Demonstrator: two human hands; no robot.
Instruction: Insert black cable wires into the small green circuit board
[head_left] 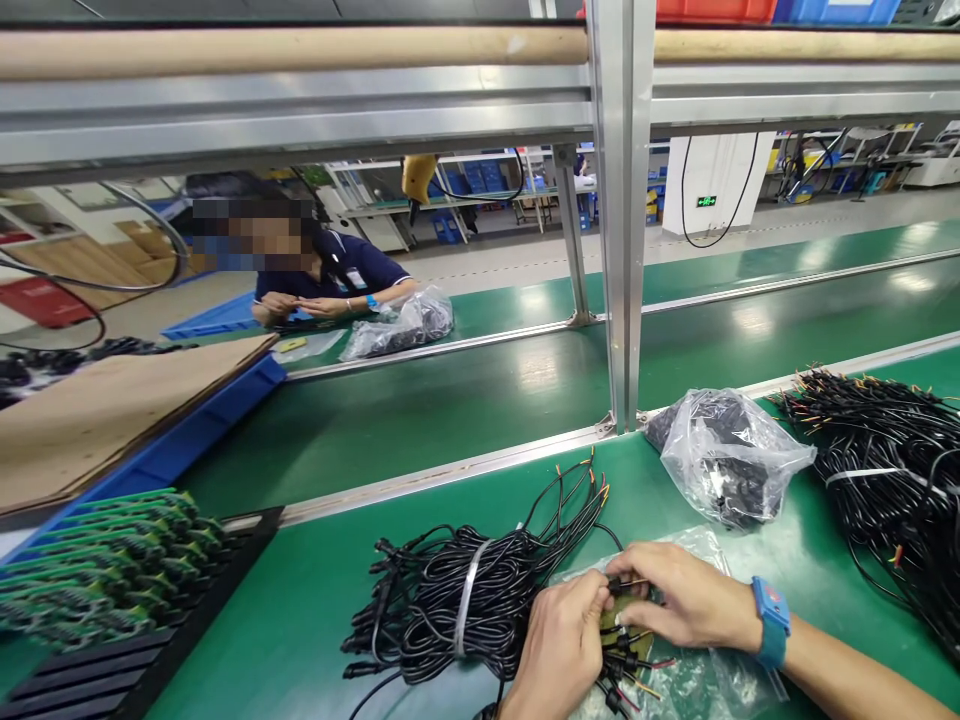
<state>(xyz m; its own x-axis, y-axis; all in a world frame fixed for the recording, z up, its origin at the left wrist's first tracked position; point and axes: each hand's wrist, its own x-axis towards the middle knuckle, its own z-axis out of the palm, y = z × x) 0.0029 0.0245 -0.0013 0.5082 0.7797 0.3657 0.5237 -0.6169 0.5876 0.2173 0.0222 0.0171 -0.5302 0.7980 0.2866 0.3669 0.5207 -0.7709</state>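
My left hand [559, 645] and my right hand [679, 597] meet over a clear plastic bag [675, 685] at the bottom of the view. Both pinch a small green circuit board [616, 618] with black wires and connectors on it. My right wrist wears a blue watch [771, 620]. A bundle of black cables [457, 600] tied with a white band lies just left of my hands, its stripped coloured ends fanning toward the conveyor rail.
A clear bag of black parts [724, 455] and a large heap of black cables [892, 480] lie to the right. A black tray of green boards [105, 570] sits at left, beside a blue bin [187, 440]. Beyond the green conveyor [487, 390] a person [322, 275] works.
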